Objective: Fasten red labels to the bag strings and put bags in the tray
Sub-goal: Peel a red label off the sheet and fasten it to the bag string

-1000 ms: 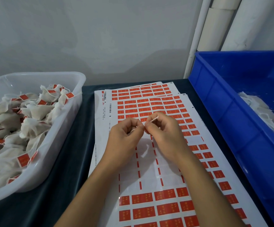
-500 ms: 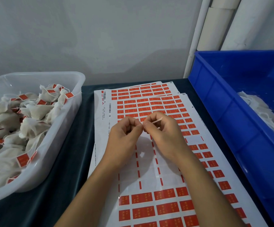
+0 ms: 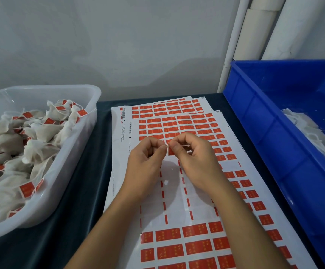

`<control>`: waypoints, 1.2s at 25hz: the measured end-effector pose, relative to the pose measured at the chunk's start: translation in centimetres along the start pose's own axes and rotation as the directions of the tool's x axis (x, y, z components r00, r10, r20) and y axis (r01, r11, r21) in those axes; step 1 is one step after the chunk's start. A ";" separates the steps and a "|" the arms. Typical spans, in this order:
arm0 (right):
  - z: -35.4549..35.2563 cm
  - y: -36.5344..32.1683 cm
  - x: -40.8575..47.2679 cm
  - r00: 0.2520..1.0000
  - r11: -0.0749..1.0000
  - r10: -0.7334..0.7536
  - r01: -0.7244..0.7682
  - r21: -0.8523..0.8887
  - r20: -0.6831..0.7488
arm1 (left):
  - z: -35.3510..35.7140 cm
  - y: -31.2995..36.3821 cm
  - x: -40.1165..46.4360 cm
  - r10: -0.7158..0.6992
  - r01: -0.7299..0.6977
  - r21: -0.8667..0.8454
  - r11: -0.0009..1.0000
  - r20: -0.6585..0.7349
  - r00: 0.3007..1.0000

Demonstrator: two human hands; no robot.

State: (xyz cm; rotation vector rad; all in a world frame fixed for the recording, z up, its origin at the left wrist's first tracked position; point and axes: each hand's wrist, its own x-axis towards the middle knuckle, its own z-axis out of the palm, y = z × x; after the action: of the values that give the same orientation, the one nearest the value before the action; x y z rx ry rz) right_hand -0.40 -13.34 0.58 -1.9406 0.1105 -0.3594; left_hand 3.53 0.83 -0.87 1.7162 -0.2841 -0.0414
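My left hand (image 3: 147, 162) and my right hand (image 3: 194, 160) meet fingertip to fingertip above the label sheets (image 3: 177, 206). Between them they pinch a thin white bag string (image 3: 168, 146), and a bit of it shows past my right fingers. A red label (image 3: 171, 151) shows just under my right thumb. The bag on that string is hidden behind my hands. The sheets carry rows of red labels, with a peeled patch in the middle. The clear tray (image 3: 76, 152) at left holds several white bags (image 3: 41, 133) with red labels.
A blue bin (image 3: 264, 133) stands at the right with unlabelled white bags (image 3: 309, 133) inside. White pipes (image 3: 258, 35) rise along the wall behind it. Dark cloth (image 3: 84, 191) covers the table between tray and sheets.
Both hands have stayed over the sheet, working the string. The free string end, angled up a second ago, now lies nearly level between my fingertips.
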 end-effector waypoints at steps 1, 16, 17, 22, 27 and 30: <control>0.0 0.0 0.0 1.000 1.000 0.001 -0.001 -0.004 -0.001 | 0.0 0.0 0.0 -0.007 0.007 -0.003 1.000 -0.010 1.000; 0.3 0.6 -0.1 0.999 0.998 0.004 -0.007 0.059 0.047 | 0.2 0.5 -0.3 -0.004 0.004 0.052 0.999 -0.007 1.000; 0.3 0.6 -0.1 0.999 0.999 0.000 -0.002 0.054 0.049 | 0.2 0.4 -0.2 -0.005 0.006 0.060 0.998 -0.011 1.000; 0.4 0.8 0.0 0.996 1.000 0.009 -0.011 0.018 0.087 | 0.2 0.5 -0.3 0.002 -0.002 0.075 0.997 -0.005 1.000; 0.6 1.0 0.1 0.995 1.000 0.007 -0.004 -0.029 0.099 | 0.1 0.6 -0.4 0.015 -0.018 0.112 0.994 0.024 1.000; 0.5 0.9 0.0 0.996 1.000 0.001 -0.001 0.000 0.085 | 0.1 0.5 -0.3 0.002 -0.002 0.088 0.996 -0.001 1.000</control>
State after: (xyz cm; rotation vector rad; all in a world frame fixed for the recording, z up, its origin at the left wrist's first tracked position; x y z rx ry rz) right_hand -0.17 -13.22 -0.44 -1.9531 0.0559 -0.2755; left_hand 3.09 0.71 -0.45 1.8030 -0.2902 -0.0273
